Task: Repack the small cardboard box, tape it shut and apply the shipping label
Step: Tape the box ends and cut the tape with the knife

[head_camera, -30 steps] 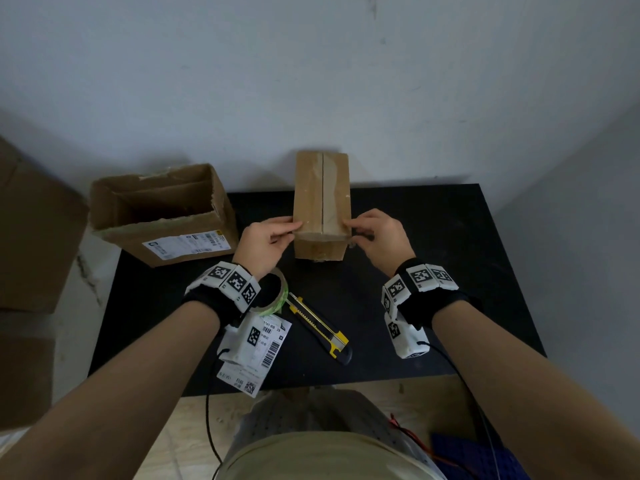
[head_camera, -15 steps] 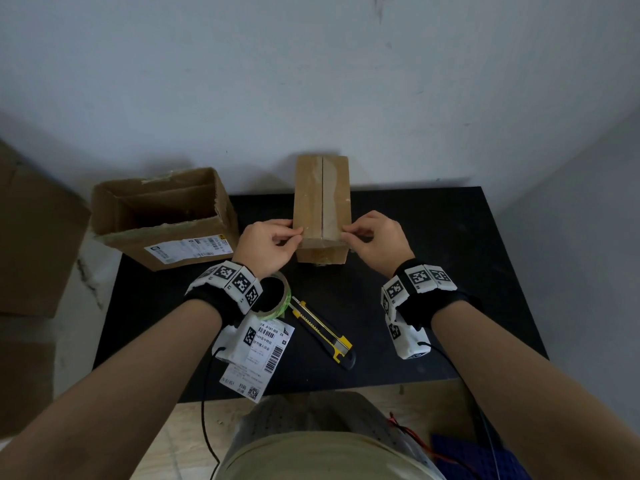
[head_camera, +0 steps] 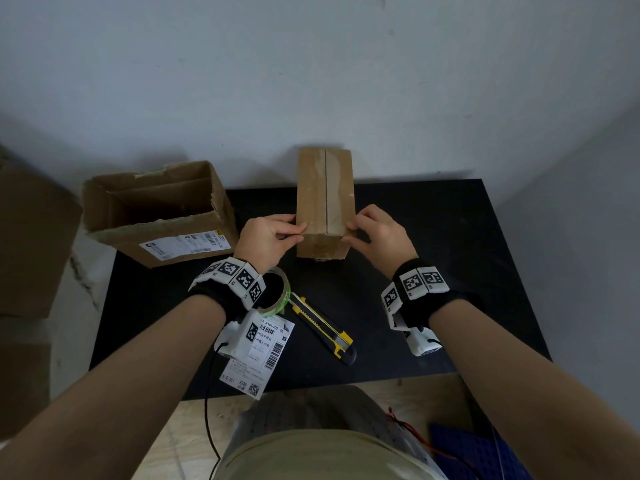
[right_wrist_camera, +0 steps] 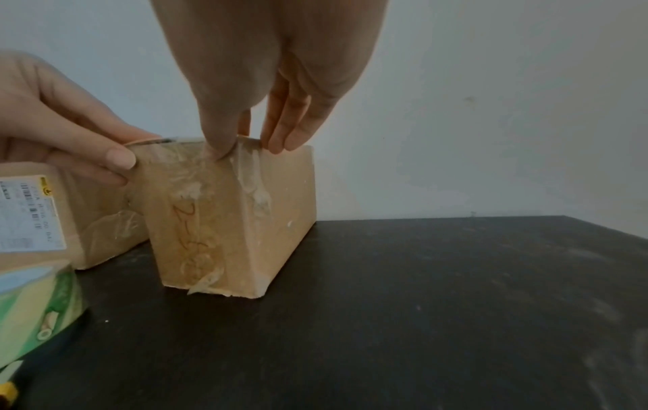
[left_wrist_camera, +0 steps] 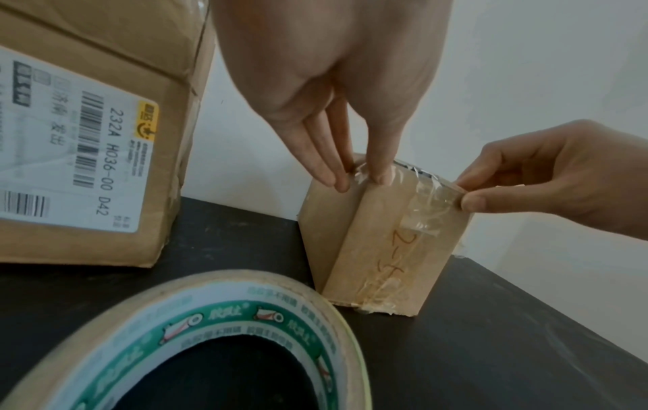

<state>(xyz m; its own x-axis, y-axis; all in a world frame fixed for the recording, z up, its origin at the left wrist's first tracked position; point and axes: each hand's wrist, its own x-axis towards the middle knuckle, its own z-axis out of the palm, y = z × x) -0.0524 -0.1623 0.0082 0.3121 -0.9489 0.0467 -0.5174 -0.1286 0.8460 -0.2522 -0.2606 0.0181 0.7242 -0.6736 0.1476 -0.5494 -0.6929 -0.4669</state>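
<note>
The small cardboard box (head_camera: 325, 192) stands on the black table (head_camera: 433, 237), its top flaps closed along a middle seam. Old clear tape and red handwriting cover its near face (left_wrist_camera: 392, 244) (right_wrist_camera: 203, 210). My left hand (head_camera: 299, 233) (left_wrist_camera: 357, 180) (right_wrist_camera: 126, 163) pinches the box's near left top corner between thumb and fingers. My right hand (head_camera: 348, 233) (left_wrist_camera: 462, 194) (right_wrist_camera: 242, 149) pinches the near right top corner, on the clear tape there. The tape roll (head_camera: 277, 289) (left_wrist_camera: 210, 346) (right_wrist_camera: 35, 305) lies under my left wrist, and the white shipping label (head_camera: 263, 351) lies near the front edge.
A larger open cardboard box (head_camera: 156, 216) (left_wrist_camera: 87, 138) (right_wrist_camera: 35, 210) with a printed label stands at the table's left. A yellow and black utility knife (head_camera: 323, 327) lies in front of the small box. The wall stands close behind, and more cartons stand at the far left.
Both hands stay at the small box's near top corners, with fingers shifted slightly up onto the top edge. The box, tape roll, knife and label have not moved.
</note>
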